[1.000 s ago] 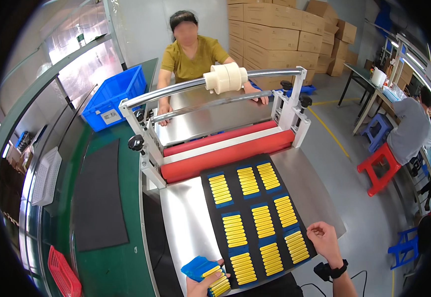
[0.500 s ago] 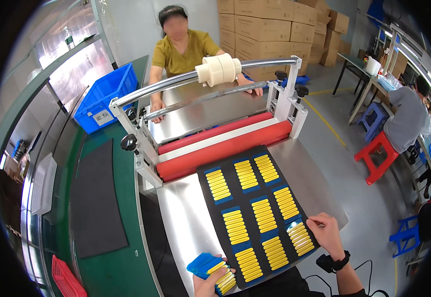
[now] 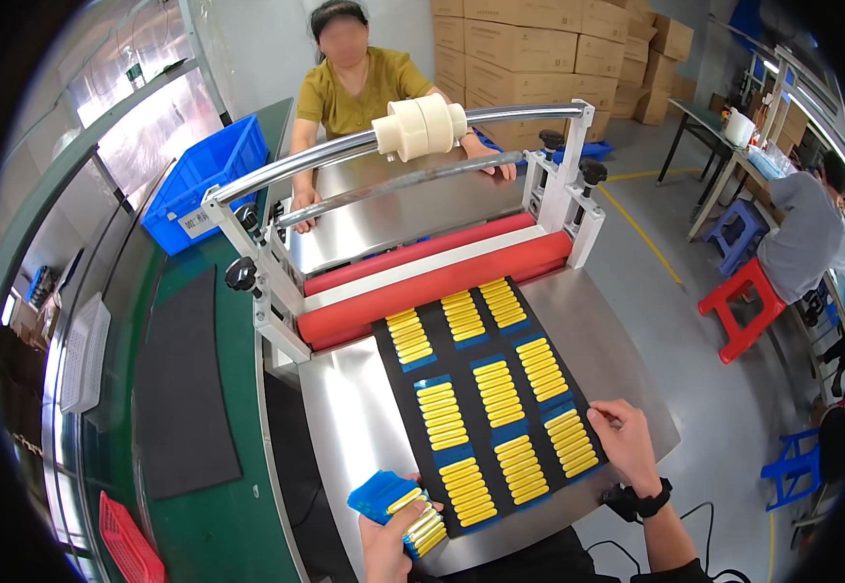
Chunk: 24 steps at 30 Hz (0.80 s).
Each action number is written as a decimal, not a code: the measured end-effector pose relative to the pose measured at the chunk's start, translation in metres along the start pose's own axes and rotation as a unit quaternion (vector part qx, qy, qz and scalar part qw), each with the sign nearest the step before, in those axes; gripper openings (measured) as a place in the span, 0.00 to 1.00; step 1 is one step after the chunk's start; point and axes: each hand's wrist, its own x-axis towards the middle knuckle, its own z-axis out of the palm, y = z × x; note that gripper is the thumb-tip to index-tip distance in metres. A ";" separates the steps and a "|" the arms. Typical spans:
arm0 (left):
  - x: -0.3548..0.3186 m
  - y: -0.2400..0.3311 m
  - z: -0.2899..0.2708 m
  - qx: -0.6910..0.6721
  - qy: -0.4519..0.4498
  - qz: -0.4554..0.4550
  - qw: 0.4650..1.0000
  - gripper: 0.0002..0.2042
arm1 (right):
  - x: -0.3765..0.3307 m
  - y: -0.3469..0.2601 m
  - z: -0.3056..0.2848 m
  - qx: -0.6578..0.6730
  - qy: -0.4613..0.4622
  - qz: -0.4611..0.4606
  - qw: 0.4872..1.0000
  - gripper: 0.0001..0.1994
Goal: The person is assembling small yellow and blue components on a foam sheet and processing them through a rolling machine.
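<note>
A black mat (image 3: 452, 359) lies on the metal bed, bearing rows of blue pieces with yellow ribbed strips (image 3: 502, 394). Its far edge meets the front red roller (image 3: 442, 290) of a roller machine. At the mat's near right edge, my right hand (image 3: 628, 449) has thumb and fingers closed on the border. My left hand (image 3: 386, 546) grips a stack of blue sheets with yellow strips (image 3: 381, 493), beside the mat's near left corner. Part of that stack is hidden by my fingers.
Across the machine a person in a mustard top rests both hands on the rear metal table (image 3: 374, 219). On the green bench at left are a dark sheet (image 3: 187, 389), a blue crate (image 3: 172, 216) and a red basket (image 3: 129, 539). Black knobs (image 3: 241, 274) jut from the machine's side.
The mat has moved away from me, so its far row now reaches the front red roller. My right hand has gone forward with it; my left hand has shifted slightly left with the stack.
</note>
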 end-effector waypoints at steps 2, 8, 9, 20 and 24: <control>0.003 0.000 0.000 -0.014 -0.014 0.005 1.000 0.19 | 0.005 -0.004 0.001 -0.019 -0.009 0.005 1.000 0.09; 0.006 -0.003 -0.006 -0.045 -0.032 -0.015 0.998 0.20 | 0.006 -0.018 0.006 -0.023 -0.007 -0.019 1.000 0.09; 0.006 -0.002 -0.007 -0.051 -0.033 -0.019 0.998 0.20 | 0.005 -0.017 0.008 -0.037 -0.001 -0.036 0.999 0.10; 0.006 -0.025 -0.045 -0.115 -0.041 -0.085 0.989 0.16 | -0.001 -0.036 0.017 -0.151 -0.005 -0.069 0.986 0.12; 0.003 -0.014 -0.053 -0.130 0.019 -0.010 0.991 0.18 | -0.005 -0.080 0.040 -0.133 -0.116 -0.097 0.979 0.10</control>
